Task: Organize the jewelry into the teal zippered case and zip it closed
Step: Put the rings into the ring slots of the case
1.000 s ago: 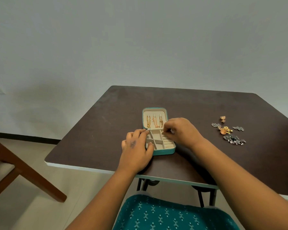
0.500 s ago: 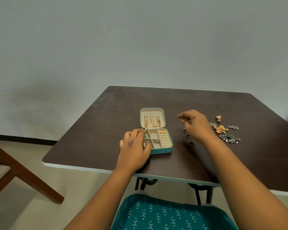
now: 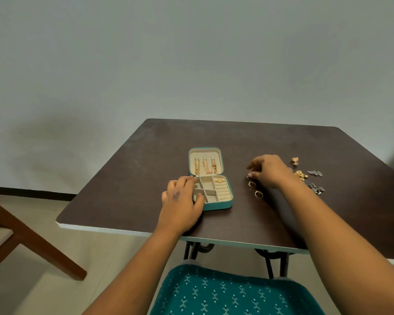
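Left hand (image 3: pixel 180 196) gripped the open teal case (image 3: pixel 212 189) at its left edge. Right hand (image 3: pixel 268 170), fingers curled, touched the topmost of three rings (image 3: pixel 253 184); hold unclear.

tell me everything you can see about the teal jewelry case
The teal jewelry case lies open and flat on the dark brown table, lid hinged back away from the person. Its shell looks like teal faux leather, the lining cream. Three gold chains hang from hooks in the lid. The base has divided compartments on the left and ring rolls on the right, with one gold ring at their far end. The left hand holds the base's left edge, thumb on the near rim.
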